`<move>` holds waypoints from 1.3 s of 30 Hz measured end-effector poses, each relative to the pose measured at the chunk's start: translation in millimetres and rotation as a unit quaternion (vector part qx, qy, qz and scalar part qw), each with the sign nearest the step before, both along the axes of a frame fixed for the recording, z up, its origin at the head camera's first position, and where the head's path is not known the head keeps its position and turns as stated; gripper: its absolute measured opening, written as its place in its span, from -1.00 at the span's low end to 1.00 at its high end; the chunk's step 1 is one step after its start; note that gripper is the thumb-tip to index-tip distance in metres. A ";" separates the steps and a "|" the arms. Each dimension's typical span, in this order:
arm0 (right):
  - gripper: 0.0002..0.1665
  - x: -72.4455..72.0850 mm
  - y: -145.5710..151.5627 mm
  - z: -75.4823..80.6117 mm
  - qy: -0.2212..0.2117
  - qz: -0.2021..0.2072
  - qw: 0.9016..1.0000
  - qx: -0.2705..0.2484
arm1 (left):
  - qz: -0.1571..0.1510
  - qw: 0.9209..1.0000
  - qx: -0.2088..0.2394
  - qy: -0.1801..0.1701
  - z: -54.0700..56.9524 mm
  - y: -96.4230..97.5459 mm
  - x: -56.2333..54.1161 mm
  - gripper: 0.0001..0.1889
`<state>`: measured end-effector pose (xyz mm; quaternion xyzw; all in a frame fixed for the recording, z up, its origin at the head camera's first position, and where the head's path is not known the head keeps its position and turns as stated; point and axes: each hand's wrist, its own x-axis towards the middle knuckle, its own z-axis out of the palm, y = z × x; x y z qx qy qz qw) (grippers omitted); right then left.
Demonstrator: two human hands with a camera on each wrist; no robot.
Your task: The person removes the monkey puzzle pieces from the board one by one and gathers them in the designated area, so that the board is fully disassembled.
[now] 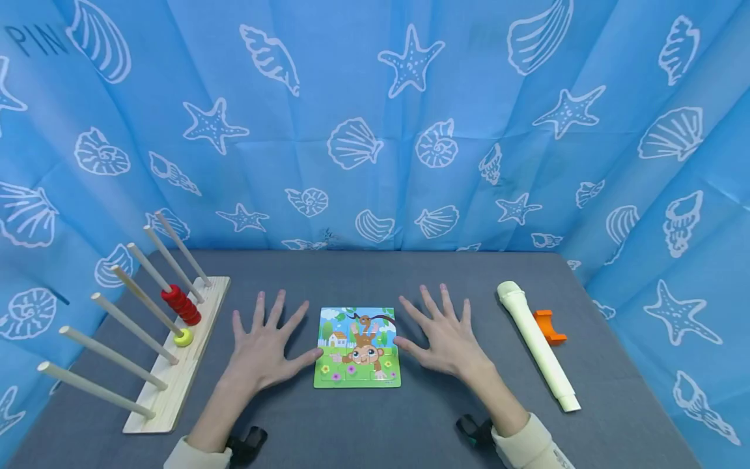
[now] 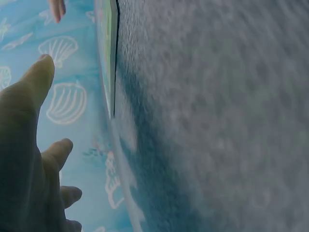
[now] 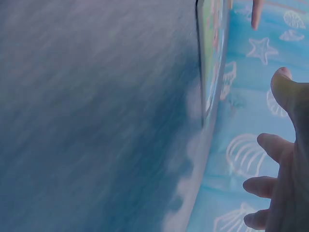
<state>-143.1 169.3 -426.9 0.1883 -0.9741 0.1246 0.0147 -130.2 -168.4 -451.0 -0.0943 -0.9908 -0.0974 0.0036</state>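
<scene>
A square jigsaw puzzle (image 1: 359,378) with a cartoon monkey picture lies flat on the grey table in the head view, its pieces fitted in a green-edged board. To its left, my left hand (image 1: 263,352) is spread palm down, the thumb tip overlapping the board's left edge in this view. My right hand (image 1: 448,339) is spread the same way on the other side, its thumb near the right edge. Both wrist views show straight, separated fingers raised over the table, holding nothing. The board (image 2: 113,58) appears edge-on in the left wrist view, and the puzzle (image 3: 208,63) likewise in the right.
On the left stands a wooden peg rack (image 1: 176,391) with several tilted-looking rods, red beads (image 1: 181,305) and a yellow bead (image 1: 183,337). A pale-yellow microphone-shaped stick (image 1: 539,348) and an orange curved block (image 1: 549,327) lie on the right. A blue shell-print curtain (image 1: 375,195) hangs behind.
</scene>
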 end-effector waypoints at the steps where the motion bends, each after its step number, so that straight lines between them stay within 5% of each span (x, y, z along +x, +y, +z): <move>1: -0.10 -0.5 -3.6 1.0 -0.001 0.007 1.000 0.001 | -0.004 1.000 0.000 0.002 0.0 1.5 0.1 0.03; 7: -0.12 -5.4 -31.6 5.5 -0.026 0.053 0.998 0.010 | -0.025 1.000 0.003 -0.007 0.8 11.3 -1.4 0.00; 14: -0.16 -12.0 -63.1 3.2 -0.063 0.084 0.995 0.007 | -0.042 0.997 0.015 -0.067 2.7 24.7 -6.0 0.07; 26: -0.16 -26.5 -92.3 -0.3 -0.113 0.100 0.988 0.020 | -0.048 0.989 0.029 -0.135 0.7 34.1 -12.0 0.26; 39: -0.36 -39.8 -115.3 -2.7 -0.135 0.091 0.987 -0.014 | -0.051 0.985 0.019 -0.161 1.3 35.6 -12.4 0.35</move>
